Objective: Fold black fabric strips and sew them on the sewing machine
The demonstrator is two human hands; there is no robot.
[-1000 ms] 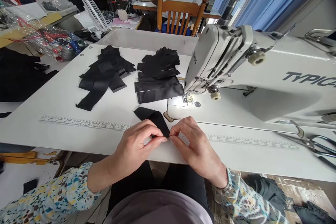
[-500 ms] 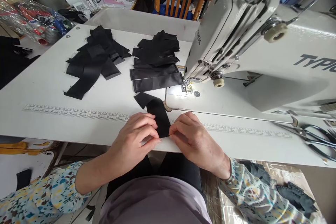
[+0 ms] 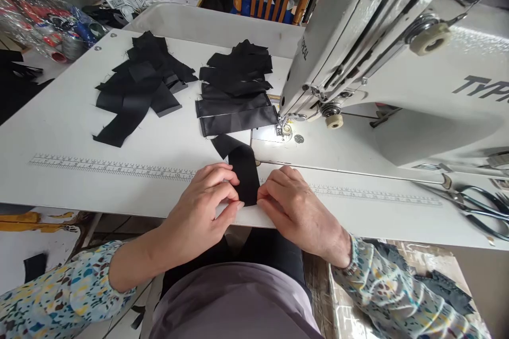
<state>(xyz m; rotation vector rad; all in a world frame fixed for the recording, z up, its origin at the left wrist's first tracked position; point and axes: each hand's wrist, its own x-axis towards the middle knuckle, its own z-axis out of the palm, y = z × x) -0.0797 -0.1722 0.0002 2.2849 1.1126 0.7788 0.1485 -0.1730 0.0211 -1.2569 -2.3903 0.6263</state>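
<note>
Pinches the near end of a black fabric strip (image 3: pixel 245 175) between thumb and fingertips of the left hand (image 3: pixel 209 201) at one corner, and of the right hand (image 3: pixel 294 206) at the other. Holds it across the printed ruler (image 3: pixel 111 167) on the white sewing table (image 3: pixel 91 188), left of the TYPICAL sewing machine (image 3: pixel 421 100), near the table's front edge.

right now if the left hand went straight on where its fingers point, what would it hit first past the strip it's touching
Probably the right hand, just across the black strip from the left hand; their exact depth is hard to judge.
</note>
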